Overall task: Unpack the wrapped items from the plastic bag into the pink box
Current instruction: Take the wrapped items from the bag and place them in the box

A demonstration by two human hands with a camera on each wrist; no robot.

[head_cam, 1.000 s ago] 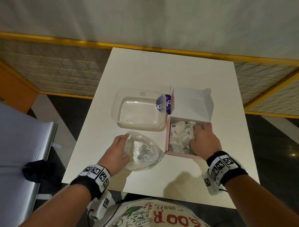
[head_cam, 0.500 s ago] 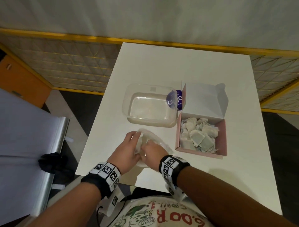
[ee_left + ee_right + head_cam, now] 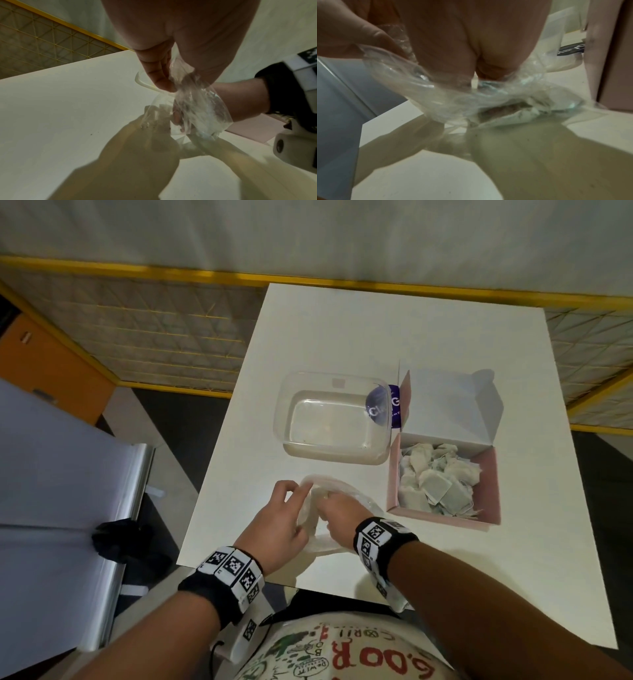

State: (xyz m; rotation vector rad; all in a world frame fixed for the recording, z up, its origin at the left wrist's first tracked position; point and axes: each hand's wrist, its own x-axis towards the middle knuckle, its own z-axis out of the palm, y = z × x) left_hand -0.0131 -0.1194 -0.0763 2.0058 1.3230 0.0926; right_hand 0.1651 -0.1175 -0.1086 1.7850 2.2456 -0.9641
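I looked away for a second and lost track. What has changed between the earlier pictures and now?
The right hand left the pink box, crossed to the plastic bag and now reaches inside it among the remaining wrapped items. Whether it grips one is unclear. The left hand still holds the bag's mouth. The box's pile of items and the clear container stayed put.

White table [image 3: 342, 337] by yellow-framed mesh panels [image 3: 154, 337] (possibly fencing), pale wall [image 3: 308, 231].

White table [image 3: 329, 337] — on it clear tub [image 3: 334, 419], pink box [image 3: 493, 491], plastic bag [image 3: 346, 494] at near edge
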